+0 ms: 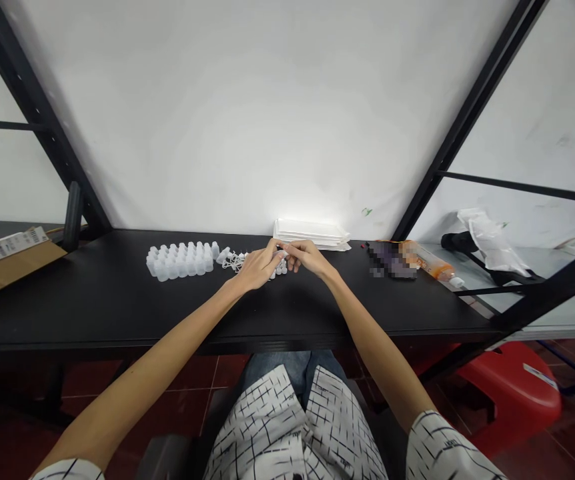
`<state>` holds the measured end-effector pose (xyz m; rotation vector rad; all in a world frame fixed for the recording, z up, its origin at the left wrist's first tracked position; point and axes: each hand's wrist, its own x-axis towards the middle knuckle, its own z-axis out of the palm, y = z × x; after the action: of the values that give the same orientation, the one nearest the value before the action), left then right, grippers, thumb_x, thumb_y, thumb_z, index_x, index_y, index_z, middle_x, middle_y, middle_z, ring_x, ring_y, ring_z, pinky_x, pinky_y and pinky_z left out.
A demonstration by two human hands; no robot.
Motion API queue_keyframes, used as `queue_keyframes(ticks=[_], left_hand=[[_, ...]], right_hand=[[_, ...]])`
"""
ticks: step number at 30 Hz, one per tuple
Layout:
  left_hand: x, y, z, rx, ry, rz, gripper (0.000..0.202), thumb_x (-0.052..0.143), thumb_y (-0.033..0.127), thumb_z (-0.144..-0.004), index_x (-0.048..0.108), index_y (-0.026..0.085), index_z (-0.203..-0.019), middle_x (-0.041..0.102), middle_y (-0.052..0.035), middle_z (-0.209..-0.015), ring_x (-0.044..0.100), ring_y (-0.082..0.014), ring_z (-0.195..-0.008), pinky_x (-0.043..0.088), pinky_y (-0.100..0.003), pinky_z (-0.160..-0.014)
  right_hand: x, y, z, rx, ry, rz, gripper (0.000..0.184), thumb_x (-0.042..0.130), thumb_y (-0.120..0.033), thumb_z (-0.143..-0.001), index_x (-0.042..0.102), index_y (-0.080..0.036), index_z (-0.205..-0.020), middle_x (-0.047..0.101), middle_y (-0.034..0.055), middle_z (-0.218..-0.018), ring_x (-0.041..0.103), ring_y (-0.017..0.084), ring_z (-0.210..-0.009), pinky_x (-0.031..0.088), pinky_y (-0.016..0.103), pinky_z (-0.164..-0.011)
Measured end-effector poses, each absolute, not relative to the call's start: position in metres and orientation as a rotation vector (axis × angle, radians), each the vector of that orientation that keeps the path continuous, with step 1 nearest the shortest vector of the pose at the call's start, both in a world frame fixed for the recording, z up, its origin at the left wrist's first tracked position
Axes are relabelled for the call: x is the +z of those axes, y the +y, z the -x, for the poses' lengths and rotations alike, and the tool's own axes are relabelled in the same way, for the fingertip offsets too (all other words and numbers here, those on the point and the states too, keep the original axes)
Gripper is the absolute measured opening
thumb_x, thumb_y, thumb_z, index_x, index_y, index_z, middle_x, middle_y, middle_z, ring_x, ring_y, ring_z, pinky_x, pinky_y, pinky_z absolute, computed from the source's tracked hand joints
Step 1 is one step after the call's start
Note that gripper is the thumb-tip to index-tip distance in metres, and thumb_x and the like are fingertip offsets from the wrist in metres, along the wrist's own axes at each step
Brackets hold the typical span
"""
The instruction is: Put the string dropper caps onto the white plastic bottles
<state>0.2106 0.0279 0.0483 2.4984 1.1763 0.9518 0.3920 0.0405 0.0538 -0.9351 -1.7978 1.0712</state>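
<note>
My left hand (259,267) and my right hand (309,256) meet above the middle of the black table. The fingers of both are closed on a small white piece (283,254), mostly covered by the fingertips; its kind is too small to tell. Beneath and beside the hands lie several small white parts (281,269). Left of them is a tangle of thin white cords (234,261). Several translucent white plastic bottles (181,259) stand in close rows farther left, and one bottle (223,255) lies tilted next to the cords.
A stack of flat white sheets or packets (317,235) lies against the wall behind my hands. On the right are a blurred dark item (391,259) and an orange-labelled tube (435,265). A cardboard box (12,257) rests at the left. Black frame posts (462,127) rise at both sides; a red stool (515,393) stands below right.
</note>
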Motion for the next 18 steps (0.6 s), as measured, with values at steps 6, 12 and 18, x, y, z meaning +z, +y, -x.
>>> queue_keyframes(ticks=[6, 12, 18], left_hand=[[0.045, 0.034, -0.209, 0.963, 1.247, -2.583, 0.037, 0.031, 0.043, -0.098, 0.053, 0.022, -0.121, 0.065, -0.0047, -0.106, 0.061, -0.0230, -0.094, 0.041, -0.031, -0.073], [0.038, 0.038, -0.210, 1.006, 1.296, -2.794, 0.034, 0.033, 0.036, -0.099, 0.058, 0.018, -0.114, 0.063, -0.0068, -0.099, 0.057, -0.0215, -0.095, 0.042, -0.029, -0.073], [0.038, 0.037, -0.211, 1.029, 1.224, -2.745, 0.034, 0.037, 0.037, -0.098, 0.059, 0.018, -0.115, 0.062, -0.0065, -0.099, 0.057, -0.0210, -0.093, 0.041, -0.029, -0.070]], right_hand=[[0.056, 0.039, -0.392, 0.981, -1.738, 0.907, 0.045, 0.070, -0.058, -0.072, 0.061, -0.014, -0.076, 0.060, 0.0016, -0.068, 0.060, 0.011, -0.050, 0.045, 0.019, -0.040], [0.051, 0.043, -0.392, 0.950, -1.722, 0.940, 0.046, 0.069, -0.059, -0.071, 0.059, -0.015, -0.074, 0.058, -0.0004, -0.058, 0.059, 0.012, -0.049, 0.044, 0.019, -0.039], [0.051, 0.042, -0.393, 0.914, -1.757, 0.997, 0.049, 0.060, -0.063, -0.078, 0.056, -0.015, -0.067, 0.055, -0.0005, -0.051, 0.057, 0.011, -0.045, 0.043, 0.019, -0.039]])
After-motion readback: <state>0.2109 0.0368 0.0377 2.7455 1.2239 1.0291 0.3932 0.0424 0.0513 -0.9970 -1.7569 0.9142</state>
